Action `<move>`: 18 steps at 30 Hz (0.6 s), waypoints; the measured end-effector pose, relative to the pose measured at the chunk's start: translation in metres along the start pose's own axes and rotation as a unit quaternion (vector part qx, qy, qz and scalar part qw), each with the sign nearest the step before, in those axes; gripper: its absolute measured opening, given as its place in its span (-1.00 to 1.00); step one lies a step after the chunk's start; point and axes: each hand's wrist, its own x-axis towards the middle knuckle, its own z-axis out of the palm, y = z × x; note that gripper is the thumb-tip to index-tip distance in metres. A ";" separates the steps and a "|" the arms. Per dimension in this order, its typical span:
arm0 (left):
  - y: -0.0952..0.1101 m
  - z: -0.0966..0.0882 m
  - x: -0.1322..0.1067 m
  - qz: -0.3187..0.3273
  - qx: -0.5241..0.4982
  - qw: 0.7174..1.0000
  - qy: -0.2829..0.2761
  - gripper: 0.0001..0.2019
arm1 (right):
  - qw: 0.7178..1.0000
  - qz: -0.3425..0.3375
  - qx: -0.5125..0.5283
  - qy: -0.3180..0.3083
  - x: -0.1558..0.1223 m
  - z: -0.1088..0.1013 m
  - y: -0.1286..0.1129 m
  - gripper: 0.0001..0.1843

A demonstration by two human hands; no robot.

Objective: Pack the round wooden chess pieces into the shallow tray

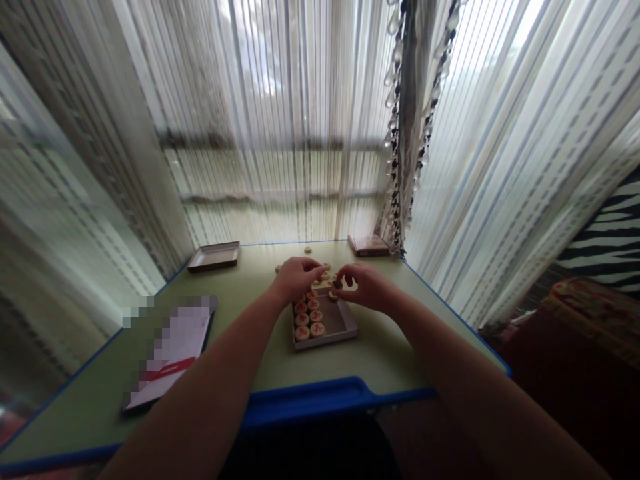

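An open box tray (351, 327) lies in front of me, its left side holding rows of round Chinese chess pieces (317, 329) with red characters. My right hand (367, 287) is over the tray's far right corner, thumb and fingers pinched on a Chinese chess piece (337, 285). Another piece (333, 295) sits just below it, inside that corner. Beyond the tray's far edge, my left hand (299, 275) has its fingertips closed at a light piece (326, 267) among a few others. The fingers partly cover those pieces.
A box lid (214, 256) lies at the table's far left, and a flat brown box (369, 245) at the far right. One loose piece (307, 250) is near the back edge. A tablet-like object (180, 333), partly blurred, lies left. Sheer curtains (300, 133) hang behind the table.
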 end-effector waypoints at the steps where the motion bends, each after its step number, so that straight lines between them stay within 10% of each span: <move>1: -0.003 -0.001 0.001 -0.002 0.035 0.999 0.021 -0.70 | 1.000 -0.002 -0.008 -0.024 -0.001 -0.001 -0.001 -0.77; 6: -0.012 -0.008 0.002 0.012 0.163 0.985 0.059 -0.70 | 0.990 -0.002 -0.049 -0.131 -0.007 -0.002 -0.004 -0.74; 18: -0.014 -0.016 0.000 -0.055 0.389 0.899 0.191 -0.61 | 0.985 -0.017 0.007 -0.171 -0.007 -0.003 -0.007 -0.79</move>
